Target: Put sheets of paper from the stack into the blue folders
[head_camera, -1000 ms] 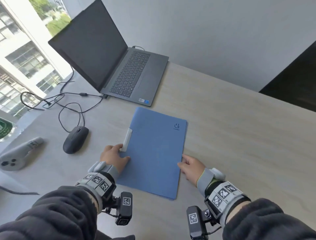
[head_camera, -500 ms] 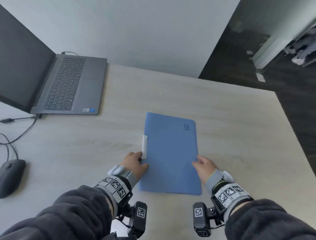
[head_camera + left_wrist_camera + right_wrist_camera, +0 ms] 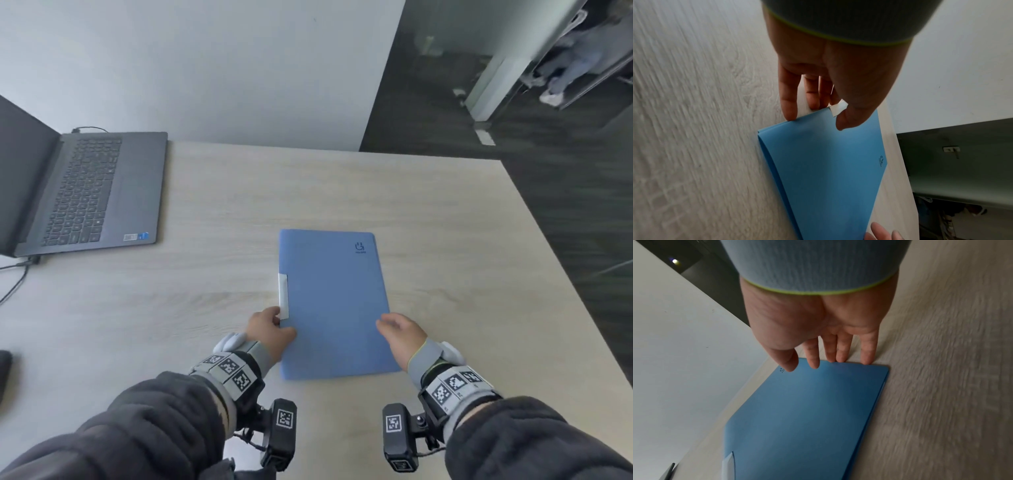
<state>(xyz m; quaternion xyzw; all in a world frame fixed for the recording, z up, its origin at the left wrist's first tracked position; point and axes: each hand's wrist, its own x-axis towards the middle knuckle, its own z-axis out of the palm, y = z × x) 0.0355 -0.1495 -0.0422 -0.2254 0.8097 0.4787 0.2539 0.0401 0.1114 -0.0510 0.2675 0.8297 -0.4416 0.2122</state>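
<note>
One closed blue folder [image 3: 334, 305] lies flat on the pale wooden table [image 3: 445, 222], with a white clip [image 3: 283, 296] on its left spine. My left hand [image 3: 274, 325] is at that spine just below the clip; in the left wrist view its straight fingers [image 3: 790, 105] stand against the folder [image 3: 824, 162] edge and the thumb lies on the cover. My right hand [image 3: 390, 323] is at the right edge; its straight fingers [image 3: 867, 353] touch the folder [image 3: 807, 418] rim, with the thumb over the cover. No paper stack is in view.
An open grey laptop [image 3: 92, 192] stands at the back left, its cable [image 3: 13, 281] trailing off the left side. A dark mouse [image 3: 4, 373] shows at the left border. The table's right edge [image 3: 555, 260] drops to dark floor. A person [image 3: 565, 61] is far back right.
Both hands have slid the folder rightward, away from the laptop, and turned it straighter. My view has swung right, so the mouse and the controller have left the middle of the picture.
</note>
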